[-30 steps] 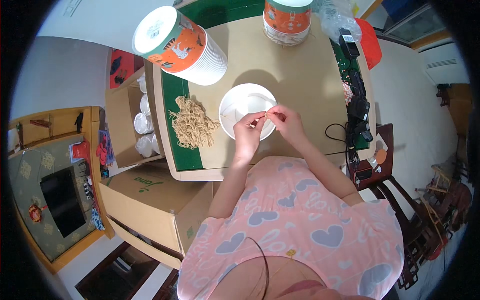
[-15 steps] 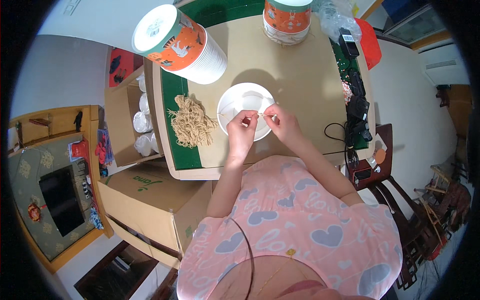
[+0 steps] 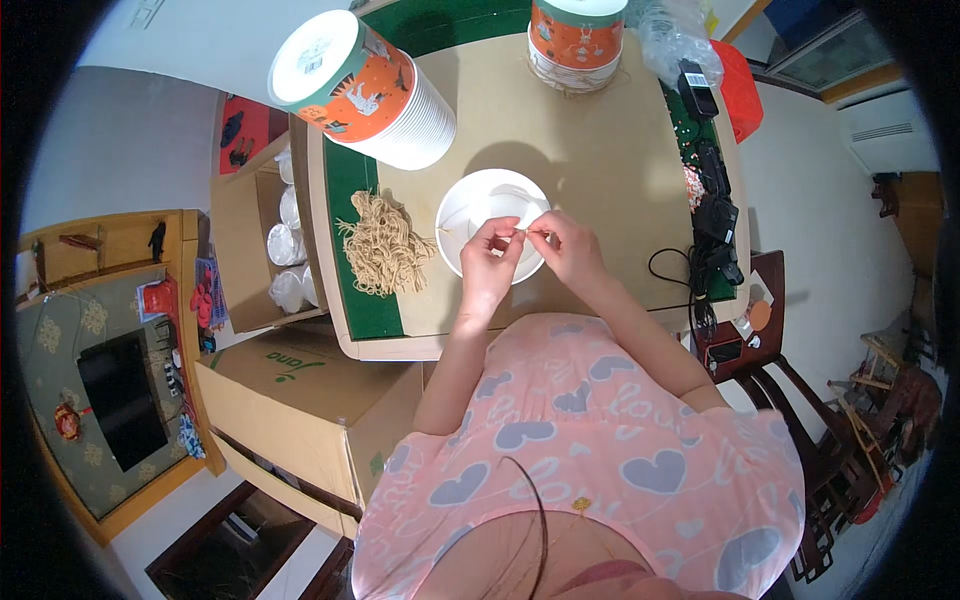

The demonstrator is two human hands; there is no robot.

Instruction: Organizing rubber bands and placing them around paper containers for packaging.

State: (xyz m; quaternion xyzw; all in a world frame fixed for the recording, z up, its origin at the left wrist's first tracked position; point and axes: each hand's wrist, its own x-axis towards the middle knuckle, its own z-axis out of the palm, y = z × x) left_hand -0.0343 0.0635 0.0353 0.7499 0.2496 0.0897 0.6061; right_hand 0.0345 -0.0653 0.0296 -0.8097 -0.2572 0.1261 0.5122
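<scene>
A white round paper bucket stands mouth up on the table's tan board in front of me. Over its near right part my left hand and my right hand meet, fingertips pinched close together. Between them runs a short piece of thin beige string, mostly covered by the fingers. A bit of string also shows at the bucket's left rim. To the left lies a loose tangled heap of beige strings, touched by neither hand.
A tall stack of orange-and-green patterned paper buckets stands upside down at the back left. A shorter stack with string around it is at the back. Black cables and adapters line the right edge. Cardboard boxes stand left of the table.
My fingertips have drawn closer together, and less of the string shows between them. The bucket and the string heap stay in place.
</scene>
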